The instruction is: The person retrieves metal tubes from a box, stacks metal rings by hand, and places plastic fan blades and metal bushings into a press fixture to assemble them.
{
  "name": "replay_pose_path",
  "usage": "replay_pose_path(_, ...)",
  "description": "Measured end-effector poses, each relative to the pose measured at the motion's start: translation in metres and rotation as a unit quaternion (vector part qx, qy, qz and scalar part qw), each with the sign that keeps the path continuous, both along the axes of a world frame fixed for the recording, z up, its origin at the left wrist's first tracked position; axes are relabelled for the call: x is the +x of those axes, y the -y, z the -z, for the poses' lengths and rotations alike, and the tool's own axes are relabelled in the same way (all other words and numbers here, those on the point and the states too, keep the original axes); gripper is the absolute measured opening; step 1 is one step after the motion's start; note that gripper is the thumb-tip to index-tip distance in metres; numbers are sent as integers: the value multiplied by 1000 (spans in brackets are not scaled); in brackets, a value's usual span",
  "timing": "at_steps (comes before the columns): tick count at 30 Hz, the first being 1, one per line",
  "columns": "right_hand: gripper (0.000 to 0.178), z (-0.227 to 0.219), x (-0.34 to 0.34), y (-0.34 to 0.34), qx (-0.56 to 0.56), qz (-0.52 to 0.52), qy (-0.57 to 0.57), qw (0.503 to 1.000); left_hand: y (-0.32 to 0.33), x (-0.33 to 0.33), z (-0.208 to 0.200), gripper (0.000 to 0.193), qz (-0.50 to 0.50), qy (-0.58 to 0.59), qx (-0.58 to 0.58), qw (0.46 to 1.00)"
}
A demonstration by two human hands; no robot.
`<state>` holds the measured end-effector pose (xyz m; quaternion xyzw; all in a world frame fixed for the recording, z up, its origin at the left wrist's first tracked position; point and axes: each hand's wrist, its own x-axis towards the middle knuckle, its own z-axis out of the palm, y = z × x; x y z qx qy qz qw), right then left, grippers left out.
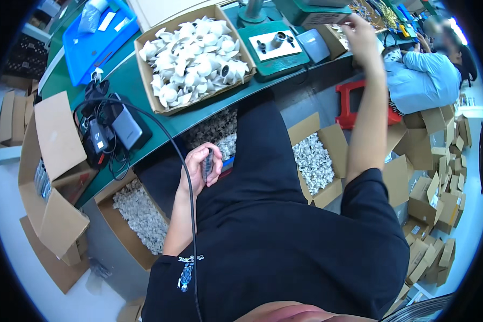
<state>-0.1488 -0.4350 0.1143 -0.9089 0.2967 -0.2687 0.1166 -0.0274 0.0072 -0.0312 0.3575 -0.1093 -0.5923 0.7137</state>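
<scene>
My left hand (203, 165) is closed around a dark grey, narrow object (207, 165) above my lap; its exact kind is hard to make out. My right arm stretches forward, and my right hand (363, 42) is beside the green press head (316, 12), over a small open carton (335, 45). Its fingers are bent together; anything between them is too small to tell. On the bench, left of the green press base (273, 48), a cardboard box (163, 111) holds many white plastic parts (193, 59). A metal fixture (278, 40) sits on the base's white plate.
A blue tray (72, 53) and a power bank (126, 126) with cables lie on the left of the green bench (145, 153). Small pale parts fill floor cartons (327, 201). A red stool (346, 104) stands near a co-worker in light blue (426, 80). A black cable (185, 177) crosses before me.
</scene>
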Motion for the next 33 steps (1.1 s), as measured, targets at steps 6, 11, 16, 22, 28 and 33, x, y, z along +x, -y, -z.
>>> replay_pose_path(6, 33, 23, 0, 97, -24, -108, -313, 943, -12, 2, 11, 32, -46, -80, 2, 996)
replay_pose_path(11, 28, 13, 18, 95, 31, -68, -463, 883, -8, 0, 11, 32, -38, -80, 2, 996)
replay_pose_path(16, 23, -5, 23, 85, 37, -43, -442, 895, -14, -1, 14, 33, -31, -69, 12, 997)
replay_pose_path(22, 21, -34, 10, 35, 137, -72, -135, 979, -13, 3, 22, 32, -36, -115, 14, 993)
replay_pose_path(28, 30, 11, 39, -15, 511, -159, 27, 844, -6, 1, 21, 32, -24, -89, 38, 995)
replay_pose_path(33, 47, 0, 61, -53, 505, -69, -84, 856, -7, 3, 24, 32, -20, -88, 43, 995)
